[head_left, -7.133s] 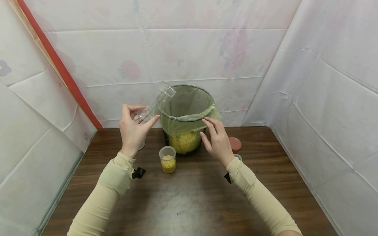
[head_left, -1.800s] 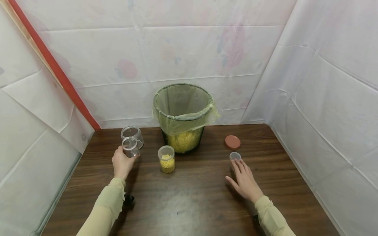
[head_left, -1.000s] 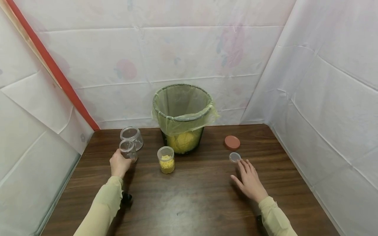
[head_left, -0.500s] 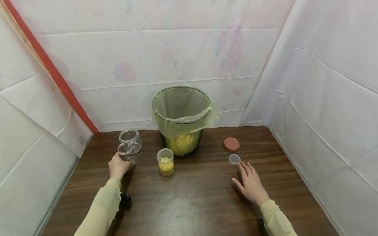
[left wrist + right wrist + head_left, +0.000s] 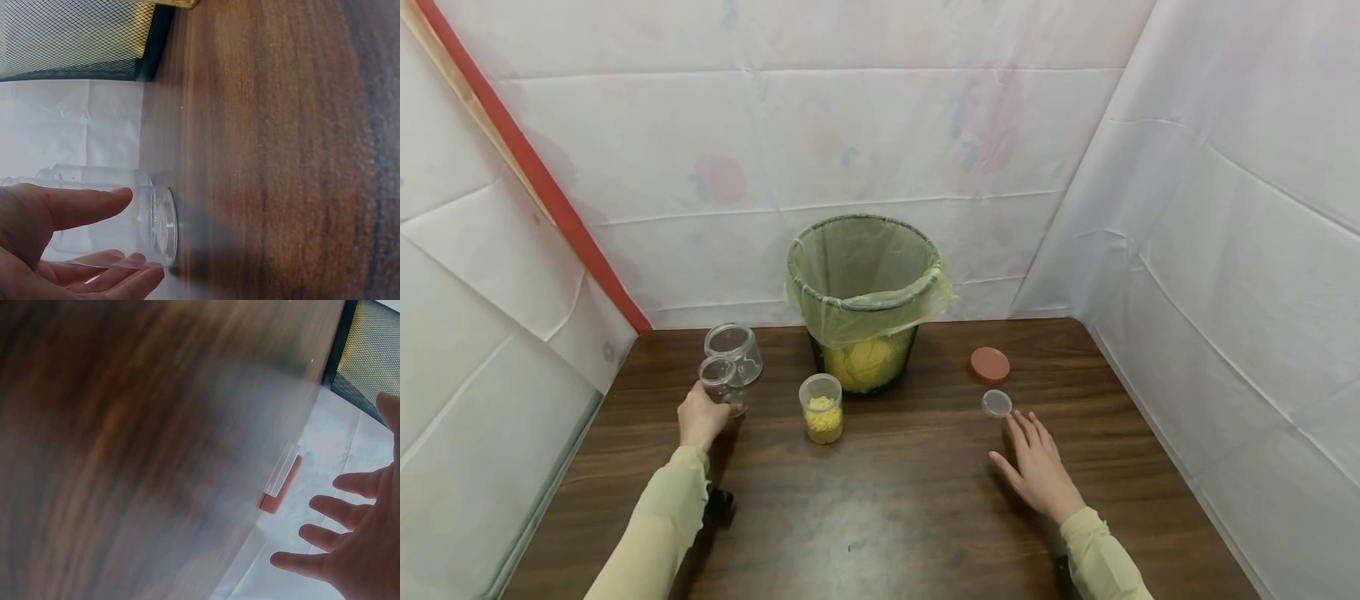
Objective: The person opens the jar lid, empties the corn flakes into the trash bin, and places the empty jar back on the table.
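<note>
The bin (image 5: 863, 296), a mesh basket lined with a green bag, serves as the landmark; it stands at the back centre of the table (image 5: 895, 508), with yellow material visible through its lower mesh.

Left hand (image 5: 700, 417): fingers and thumb curl round an empty clear jar (image 5: 722, 383), which stands upright on the table to the left of the bin. In the left wrist view, the thumb (image 5: 87, 203) lies on one side of the jar wall and the fingers on the other, so the grip is a light wrap, judged sufficient to steady an upright jar on its base. A few yellow specks cling inside the jar.

A second empty jar (image 5: 734, 350) stands just behind the held one, also left of the bin; whether the two touch cannot be told. Grouping both empties on that side keeps them apart from the full jar (image 5: 823, 408), which stands uncapped in front of the bin and holds yellow pieces.

Right hand (image 5: 1037, 467): flat on the table, fingers straight and spread, holding nothing. It lies front-right of the bin, its fingertips just short of a clear lid (image 5: 996, 403). A red lid (image 5: 989, 364) lies beyond that one, right of the bin. Both lids rest flat on the right side, within reach of the right hand.
</note>
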Action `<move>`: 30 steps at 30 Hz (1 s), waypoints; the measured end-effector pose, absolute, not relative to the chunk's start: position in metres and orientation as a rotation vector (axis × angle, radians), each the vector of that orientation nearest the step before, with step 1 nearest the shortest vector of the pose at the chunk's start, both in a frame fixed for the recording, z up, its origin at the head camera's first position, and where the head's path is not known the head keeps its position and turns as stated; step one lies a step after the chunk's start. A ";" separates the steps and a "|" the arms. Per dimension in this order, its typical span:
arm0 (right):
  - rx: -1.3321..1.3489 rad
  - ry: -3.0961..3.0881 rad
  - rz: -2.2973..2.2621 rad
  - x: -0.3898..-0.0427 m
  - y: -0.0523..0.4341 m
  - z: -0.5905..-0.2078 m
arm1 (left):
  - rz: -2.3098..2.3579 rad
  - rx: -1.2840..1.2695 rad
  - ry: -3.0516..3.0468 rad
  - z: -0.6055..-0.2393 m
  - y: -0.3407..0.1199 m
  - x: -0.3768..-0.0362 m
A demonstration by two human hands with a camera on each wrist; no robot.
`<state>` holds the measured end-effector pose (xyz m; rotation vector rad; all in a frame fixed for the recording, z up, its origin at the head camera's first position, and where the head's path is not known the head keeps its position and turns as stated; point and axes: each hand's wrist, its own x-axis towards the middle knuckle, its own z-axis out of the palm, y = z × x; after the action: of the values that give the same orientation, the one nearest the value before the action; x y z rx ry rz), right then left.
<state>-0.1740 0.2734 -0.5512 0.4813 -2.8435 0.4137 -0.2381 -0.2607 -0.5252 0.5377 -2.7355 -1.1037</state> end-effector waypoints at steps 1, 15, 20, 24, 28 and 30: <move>0.479 -2.846 0.412 -0.174 0.273 -0.551 | -1.106 0.543 -2.737 -0.525 -0.261 -0.239; 0.461 -2.860 0.425 -0.172 0.274 -0.551 | -1.117 0.567 -2.761 -0.524 -0.262 -0.241; 0.466 -2.854 0.428 -0.172 0.273 -0.551 | -1.136 0.575 -2.772 -0.525 -0.262 -0.239; 0.473 -2.847 0.423 -0.172 0.274 -0.551 | -1.192 0.601 -2.765 -0.524 -0.263 -0.236; 0.479 -2.822 0.423 -0.173 0.273 -0.551 | -1.216 0.589 -2.744 -0.522 -0.263 -0.233; 0.485 -2.803 0.423 -0.173 0.273 -0.551 | -1.200 0.563 -2.732 -0.520 -0.262 -0.231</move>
<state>-0.1732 0.2726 -0.5506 0.4850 -2.8026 0.4231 -0.2310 -0.2620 -0.5197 0.5629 -2.7320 -1.1998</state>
